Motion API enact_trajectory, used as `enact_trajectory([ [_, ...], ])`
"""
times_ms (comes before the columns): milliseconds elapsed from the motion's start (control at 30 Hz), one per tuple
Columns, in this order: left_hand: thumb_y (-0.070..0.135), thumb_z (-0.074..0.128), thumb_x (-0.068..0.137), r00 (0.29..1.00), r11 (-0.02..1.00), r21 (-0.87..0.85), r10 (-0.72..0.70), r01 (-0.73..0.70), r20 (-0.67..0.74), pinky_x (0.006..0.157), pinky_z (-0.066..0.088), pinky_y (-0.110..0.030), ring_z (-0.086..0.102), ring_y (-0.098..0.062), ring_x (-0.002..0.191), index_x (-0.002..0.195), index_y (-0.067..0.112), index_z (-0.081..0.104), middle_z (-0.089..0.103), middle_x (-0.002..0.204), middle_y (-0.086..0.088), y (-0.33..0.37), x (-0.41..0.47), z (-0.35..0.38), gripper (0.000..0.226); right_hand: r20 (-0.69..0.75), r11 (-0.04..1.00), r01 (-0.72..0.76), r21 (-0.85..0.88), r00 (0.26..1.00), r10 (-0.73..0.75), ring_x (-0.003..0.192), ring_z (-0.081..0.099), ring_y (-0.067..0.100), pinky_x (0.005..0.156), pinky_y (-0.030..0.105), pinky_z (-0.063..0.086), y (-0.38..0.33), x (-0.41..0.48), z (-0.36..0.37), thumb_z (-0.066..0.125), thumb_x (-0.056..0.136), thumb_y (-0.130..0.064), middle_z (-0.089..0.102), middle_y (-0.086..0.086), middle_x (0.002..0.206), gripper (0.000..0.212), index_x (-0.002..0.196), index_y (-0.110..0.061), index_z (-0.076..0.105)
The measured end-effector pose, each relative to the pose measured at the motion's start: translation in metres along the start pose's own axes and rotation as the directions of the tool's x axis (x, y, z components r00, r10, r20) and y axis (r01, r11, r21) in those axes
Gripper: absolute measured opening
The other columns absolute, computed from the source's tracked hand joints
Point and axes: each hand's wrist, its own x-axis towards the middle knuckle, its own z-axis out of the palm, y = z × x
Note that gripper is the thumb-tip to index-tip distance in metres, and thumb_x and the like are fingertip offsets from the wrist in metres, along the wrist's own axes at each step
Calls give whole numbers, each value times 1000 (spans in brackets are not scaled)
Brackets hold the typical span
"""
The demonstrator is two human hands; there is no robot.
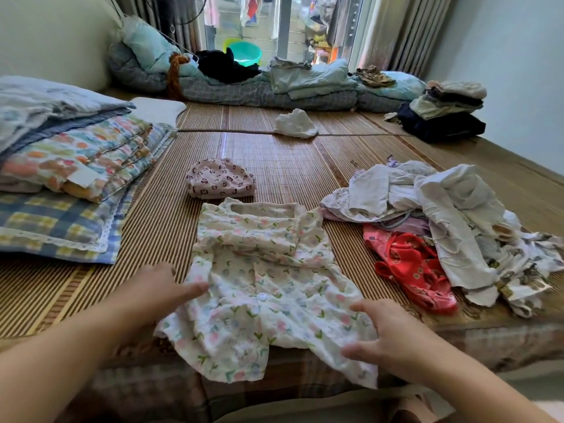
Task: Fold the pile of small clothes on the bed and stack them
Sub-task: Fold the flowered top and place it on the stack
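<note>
Far back, one green basin (245, 53) is seen; what is in it cannot be told. One flowered baby shirt (265, 288) is laid flat on the bamboo mat (290, 166) at the bed's near edge. Its left edge is touched by the nearly straight fingers of the left hand (164, 288). Its right edge is held in the curled fingers of the right hand (381, 328). One folded heart-print piece (220, 178) lies just behind it. One messy clothes pile (427, 227) lies to the right.

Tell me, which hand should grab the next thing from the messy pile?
The right hand, probably. The messy pile lies to the right of the flowery top, nearer that hand. The left hand touches the top's other edge and would have to cross over.
</note>
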Motion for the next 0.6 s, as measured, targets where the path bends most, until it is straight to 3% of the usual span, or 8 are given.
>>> enact_trajectory([
  [133, 56, 73, 74, 993, 994, -110, 32, -20, 113, 72, 55, -28, 68, -9, 76, 89, 23, 69, 72, 82, 7, -21, -23, 8, 36, -161, 955, -159, 251, 966, 203, 131, 38, 26, 103, 39, 37, 1, 17, 21, 65, 82, -54, 31, 12, 145, 88, 150, -20, 20],
  [200, 37, 74, 80, 982, 969, -224, 134, -102, 134, 66, 53, -21, 69, -3, 71, 88, 25, 72, 74, 79, 9, -20, -32, 9, 15, -134, 930, -236, 283, 950, 282, 115, 53, 25, 89, 35, 46, 3, 25, 21, 73, 78, -47, 52, 11, 127, 77, 137, -10, 40],
  [233, 28, 73, 82, 978, 937, -326, 170, -123, 118, 64, 52, -19, 70, -4, 72, 91, 22, 73, 75, 82, 7, -19, -35, 9, 10, -110, 930, -235, 284, 955, 275, 94, 59, 20, 75, 32, 47, 4, 27, 18, 75, 77, -42, 61, 6, 104, 54, 115, -9, 56],
  [267, 19, 69, 85, 977, 862, -494, 188, -116, 99, 64, 52, -20, 71, -8, 74, 94, 17, 73, 76, 87, 0, -17, -39, 8, 10, -104, 924, -217, 315, 960, 261, 75, 58, 18, 62, 29, 43, 3, 28, 13, 75, 79, -37, 62, 2, 83, 32, 90, -10, 61],
  [333, 7, 56, 90, 974, 534, -845, 205, -28, 97, 72, 56, -32, 71, -26, 85, 104, 3, 68, 72, 100, -19, -10, -47, 4, 19, -108, 889, -144, 435, 972, 210, 61, 54, 20, 56, 29, 42, 1, 35, 3, 70, 83, -26, 60, 5, 67, 26, 67, -10, 58],
  [367, 8, 50, 92, 973, 370, -929, 209, 12, 96, 77, 55, -39, 70, -32, 89, 108, 1, 65, 70, 104, -23, -6, -52, 2, 23, -116, 839, -111, 532, 972, 202, 65, 60, 26, 60, 34, 48, -2, 38, -4, 67, 84, -23, 64, 10, 72, 23, 70, -7, 61],
  [433, 13, 43, 96, 979, 196, -980, 191, 38, 76, 81, 52, -46, 69, -33, 87, 109, 1, 64, 71, 100, -22, 4, -61, -6, 27, -123, 670, -48, 741, 971, 206, 75, 66, 36, 67, 45, 56, -14, 39, -18, 59, 89, -18, 68, 20, 88, 15, 86, -4, 65],
  [600, 22, 41, 101, 996, 73, -996, 72, 47, 52, 59, 56, -31, 69, -20, 62, 99, 6, 61, 72, 80, -11, 23, -75, -30, 26, -6, 183, -4, 983, 998, 56, 77, 70, 33, 61, 41, 59, -35, 30, -53, 48, 96, -9, 69, 26, 101, 17, 105, 2, 59],
])
